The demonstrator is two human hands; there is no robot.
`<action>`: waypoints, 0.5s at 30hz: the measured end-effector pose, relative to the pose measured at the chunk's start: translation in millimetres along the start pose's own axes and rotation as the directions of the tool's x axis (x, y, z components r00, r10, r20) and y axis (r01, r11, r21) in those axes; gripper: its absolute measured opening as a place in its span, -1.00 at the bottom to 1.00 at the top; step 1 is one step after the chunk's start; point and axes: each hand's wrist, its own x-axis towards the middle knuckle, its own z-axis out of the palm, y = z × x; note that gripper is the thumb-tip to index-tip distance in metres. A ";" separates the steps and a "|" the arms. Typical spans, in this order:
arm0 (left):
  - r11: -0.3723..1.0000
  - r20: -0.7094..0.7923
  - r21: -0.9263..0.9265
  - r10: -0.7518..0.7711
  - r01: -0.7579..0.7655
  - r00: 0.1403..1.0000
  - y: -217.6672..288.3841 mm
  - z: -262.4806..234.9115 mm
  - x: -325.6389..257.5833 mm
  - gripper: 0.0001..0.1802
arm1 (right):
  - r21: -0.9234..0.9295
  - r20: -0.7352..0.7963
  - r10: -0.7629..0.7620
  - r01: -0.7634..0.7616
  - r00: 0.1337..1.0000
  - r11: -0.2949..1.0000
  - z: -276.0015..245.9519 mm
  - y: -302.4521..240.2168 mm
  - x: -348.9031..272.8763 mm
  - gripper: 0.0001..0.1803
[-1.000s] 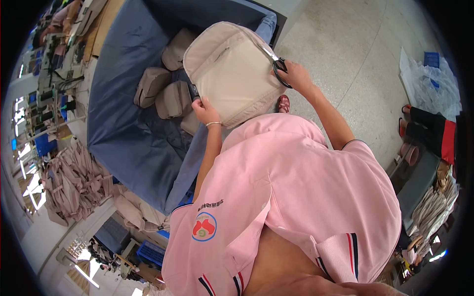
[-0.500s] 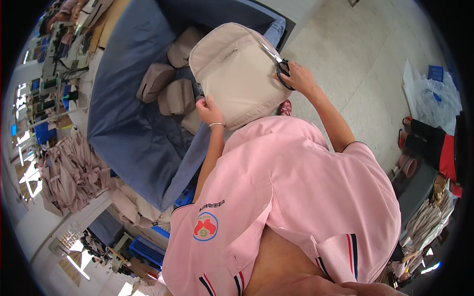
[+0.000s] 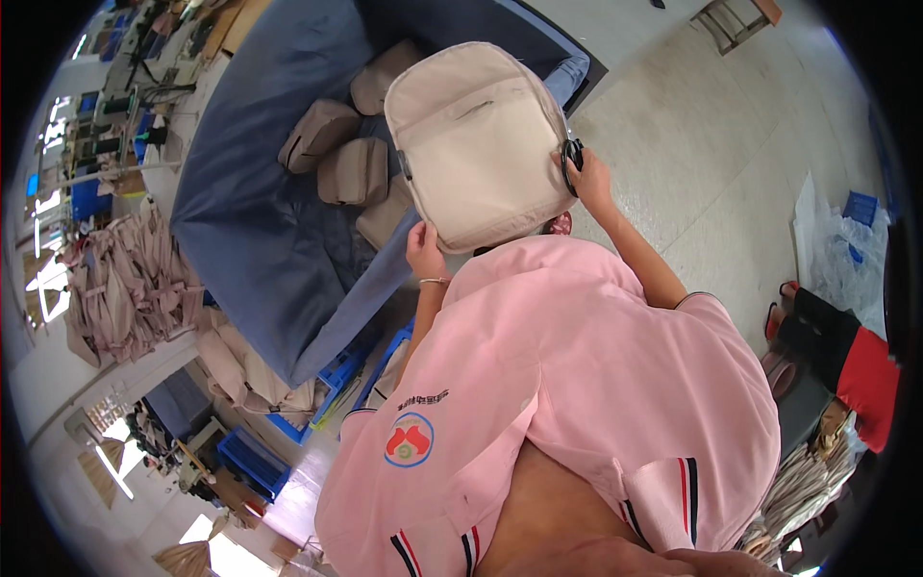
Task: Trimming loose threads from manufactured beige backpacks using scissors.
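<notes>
A beige fabric bag (image 3: 486, 168), rounded at the top and with a seam or pocket line across its upper part, is held up before me. My left hand (image 3: 424, 253) is closed on its lower left corner, thumb on the near face. At the right edge of the bag, my right hand (image 3: 587, 180) is closed round the black handles of a pair of scissors (image 3: 571, 159). Their blades lie mostly hidden along the bag's edge. Whether the right fingers also pinch the fabric, I cannot tell.
A large blue fabric-lined bin (image 3: 250, 221) on the left holds several beige bags (image 3: 352, 173). Blue crates (image 3: 332, 385) stand beside it. Beige pieces (image 3: 135, 279) hang at far left. A person in red and black (image 3: 856, 375) and clear plastic (image 3: 841, 260) are at right.
The bag has turned more upright and shifted slightly right. The scissors, whose open blades lay over its front, have moved to its right edge. My left hand has moved down to the lower corner.
</notes>
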 end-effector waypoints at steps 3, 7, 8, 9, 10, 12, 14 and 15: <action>0.981 -0.068 0.064 0.190 -0.185 0.980 38.7 28.3 -10.3 -0.83 | 0.138 -0.039 -0.019 0.024 0.999 0.990 9.9 8.6 -2.9 -0.42; 0.843 -0.058 0.265 0.498 -0.468 0.865 114.0 48.6 -14.9 -0.84 | 0.241 -0.011 0.064 -0.059 0.998 0.969 30.9 43.0 7.1 -0.58; 0.800 0.009 0.273 0.553 -0.534 0.833 133.3 49.9 -18.1 -0.85 | 0.341 -0.061 0.090 -0.064 0.994 0.938 30.8 46.7 14.3 -0.66; 0.755 0.082 0.276 0.598 -0.594 0.798 151.1 51.0 -19.5 -0.86 | 0.435 -0.107 0.129 -0.070 0.986 0.898 28.7 51.3 21.9 -0.74; 0.687 0.142 0.318 0.647 -0.653 0.749 171.9 48.3 -21.6 -0.90 | 0.482 -0.201 0.027 0.075 0.979 0.873 23.5 53.2 33.7 -0.80; 0.600 0.222 0.385 0.677 -0.701 0.702 211.5 27.7 -24.5 -0.91 | 0.503 -0.167 -0.040 0.120 0.985 0.856 -15.0 -2.2 44.0 -0.79; 0.433 0.423 0.424 0.682 -0.795 0.597 256.6 19.6 -27.7 -0.93 | 0.520 -0.149 -0.078 0.145 0.986 0.842 -53.7 -53.4 50.5 -0.78; 0.353 0.505 0.420 0.674 -0.836 0.539 281.6 18.2 -30.4 -0.92 | 0.453 -0.159 -0.137 0.196 0.978 0.870 -66.7 -72.3 52.2 -0.75</action>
